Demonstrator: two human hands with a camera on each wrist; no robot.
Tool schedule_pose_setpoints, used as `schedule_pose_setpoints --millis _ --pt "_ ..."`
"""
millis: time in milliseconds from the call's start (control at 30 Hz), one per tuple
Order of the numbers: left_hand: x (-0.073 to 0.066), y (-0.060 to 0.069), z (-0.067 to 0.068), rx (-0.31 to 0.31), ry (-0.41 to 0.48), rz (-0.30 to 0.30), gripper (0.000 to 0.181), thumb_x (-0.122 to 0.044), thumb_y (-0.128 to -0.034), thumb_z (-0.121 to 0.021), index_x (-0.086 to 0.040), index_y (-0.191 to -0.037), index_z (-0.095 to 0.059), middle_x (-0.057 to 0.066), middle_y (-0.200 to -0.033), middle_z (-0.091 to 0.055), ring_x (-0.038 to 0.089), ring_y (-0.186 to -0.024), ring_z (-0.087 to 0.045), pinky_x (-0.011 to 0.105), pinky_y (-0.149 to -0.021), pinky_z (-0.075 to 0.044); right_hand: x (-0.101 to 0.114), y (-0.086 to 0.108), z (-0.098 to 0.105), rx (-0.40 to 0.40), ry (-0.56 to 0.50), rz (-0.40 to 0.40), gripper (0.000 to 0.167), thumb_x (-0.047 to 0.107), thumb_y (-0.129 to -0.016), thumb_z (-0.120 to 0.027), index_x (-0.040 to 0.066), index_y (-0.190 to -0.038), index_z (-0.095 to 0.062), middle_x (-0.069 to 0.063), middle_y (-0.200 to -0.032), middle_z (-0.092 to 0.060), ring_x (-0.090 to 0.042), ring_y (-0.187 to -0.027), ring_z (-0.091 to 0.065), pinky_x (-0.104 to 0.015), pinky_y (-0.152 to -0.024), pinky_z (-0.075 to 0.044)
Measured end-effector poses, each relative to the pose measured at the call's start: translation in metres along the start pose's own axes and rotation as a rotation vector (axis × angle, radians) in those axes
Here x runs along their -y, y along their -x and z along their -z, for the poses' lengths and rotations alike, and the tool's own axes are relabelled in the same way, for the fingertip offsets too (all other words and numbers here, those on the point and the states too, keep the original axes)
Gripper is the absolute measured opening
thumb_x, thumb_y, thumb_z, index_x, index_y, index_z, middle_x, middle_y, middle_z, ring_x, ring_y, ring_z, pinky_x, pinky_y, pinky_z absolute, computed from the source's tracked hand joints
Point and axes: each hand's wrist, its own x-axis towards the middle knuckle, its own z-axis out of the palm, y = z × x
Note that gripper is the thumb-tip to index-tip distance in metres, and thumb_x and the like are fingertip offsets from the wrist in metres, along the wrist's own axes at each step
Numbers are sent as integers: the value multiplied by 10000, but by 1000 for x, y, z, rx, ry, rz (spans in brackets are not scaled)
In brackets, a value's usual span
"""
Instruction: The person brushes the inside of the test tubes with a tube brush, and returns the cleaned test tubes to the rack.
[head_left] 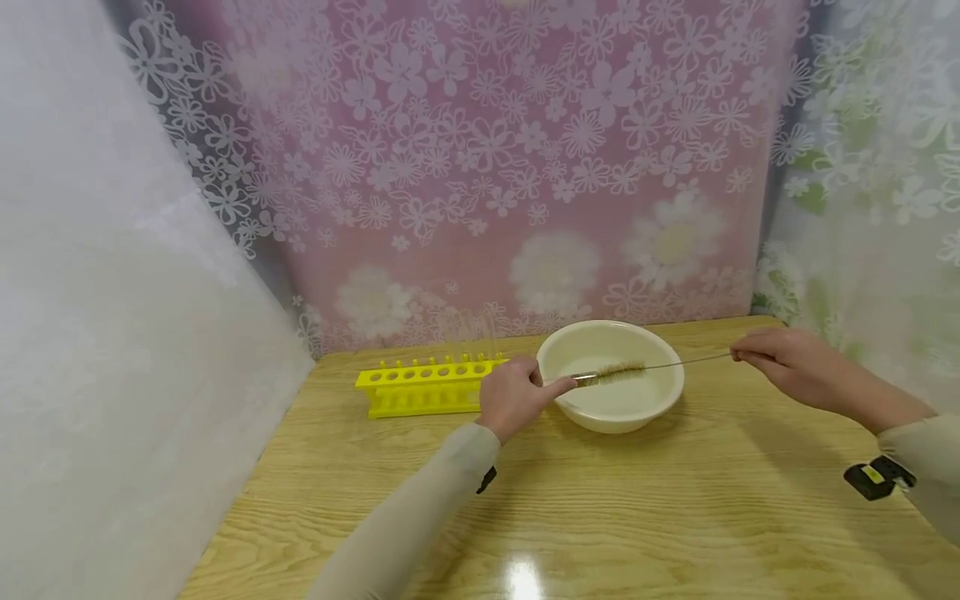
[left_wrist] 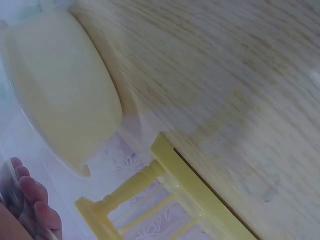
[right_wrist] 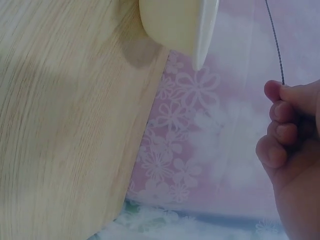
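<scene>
My left hand point(head_left: 514, 398) grips a glass test tube point(head_left: 587, 379), its mouth end pointing right over the white basin point(head_left: 611, 423). A test tube brush point(head_left: 622, 370) reaches into that mouth, with most of its tan bristles showing outside the glass. Far to the right, my right hand point(head_left: 798, 367) pinches the end of the brush's thin twisted wire point(right_wrist: 276, 42) between thumb and forefinger. In the left wrist view, curled fingers point(left_wrist: 45, 216) wrap the tube, whose far end is mostly hidden.
Left of the basin stands a yellow test tube rack point(head_left: 420, 408), partly behind my left hand. Several clear tubes point(head_left: 472, 333) rise at its right end. All stand on a wooden table point(head_left: 600, 517) before a pink floral curtain point(head_left: 525, 167).
</scene>
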Motion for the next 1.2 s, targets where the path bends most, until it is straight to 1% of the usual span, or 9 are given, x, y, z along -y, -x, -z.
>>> schedule_pose_setpoints --millis 133,300,400,500,667,833,933,1100,1200 --pt "-1 1 0 -3 -1 9 603 -804 -804 -597 -228 -647 -512 -75 -587 -488 105 -472 -434 274 -458 -326 7 -6 -2 10 1 -16 200 28 -951 -653 37 -1131 -742 -5 -1018 -747 -281 -911 -685 -440 -740 -558" --pt "-6 2 -1 30 16 -17 606 -789 -829 -585 -214 -653 -502 -62 -617 -479 107 -472 -427 267 -453 -327 21 -15 -6 51 -37 -7 203 26 -957 -644 38 -1138 -735 -10 -1030 -740 -264 -914 -694 -397 -724 -564" --pt "-8 1 -1 31 18 -31 606 -784 -840 -574 -214 -646 -501 -60 -631 -476 106 -476 -437 269 -454 -344 30 -22 -9 102 -86 -15 216 53 -994 -602 29 -1176 -716 -24 -1064 -732 -268 -949 -696 -405 -738 -565" --pt "-9 0 -2 30 6 -26 603 -781 -844 -572 -218 -642 -498 -61 -627 -477 103 -481 -444 271 -455 -352 37 -29 -12 109 -108 -13 212 56 -999 -595 34 -1167 -722 -32 -1056 -735 -257 -951 -698 -416 -746 -565" --pt "-12 0 -3 41 -17 -11 600 -773 -842 -586 -212 -648 -499 -58 -633 -478 104 -488 -443 267 -463 -350 48 -37 -23 94 -119 23 191 37 -978 -620 53 -1124 -743 -15 -1035 -740 -229 -927 -703 -392 -743 -563" --pt "-20 -1 -6 59 -5 -27 606 -786 -839 -574 -213 -656 -503 -54 -635 -477 105 -489 -443 276 -455 -356 65 -51 -44 95 -198 97 171 34 -984 -613 93 -1077 -744 25 -986 -713 -134 -845 -667 -319 -698 -528" --pt "-23 -2 -9 60 -27 -34 618 -809 -842 -538 -217 -669 -492 -55 -626 -465 108 -489 -433 278 -455 -349 75 -57 -56 100 -242 128 166 41 -991 -608 115 -1056 -742 28 -955 -696 -74 -799 -625 -292 -685 -508" --pt "-20 0 -10 57 -48 -14 639 -822 -830 -535 -207 -664 -489 -50 -621 -459 115 -491 -427 279 -460 -338 83 -56 -62 136 -265 131 167 27 -982 -616 79 -1078 -743 13 -973 -699 -84 -818 -638 -288 -690 -525" --pt "-17 1 -9 61 -42 -7 642 -829 -821 -538 -210 -652 -501 -50 -608 -473 117 -489 -439 288 -458 -352 84 -55 -62 139 -252 149 171 23 -977 -620 67 -1088 -743 15 -976 -700 -83 -837 -645 -297 -707 -538"
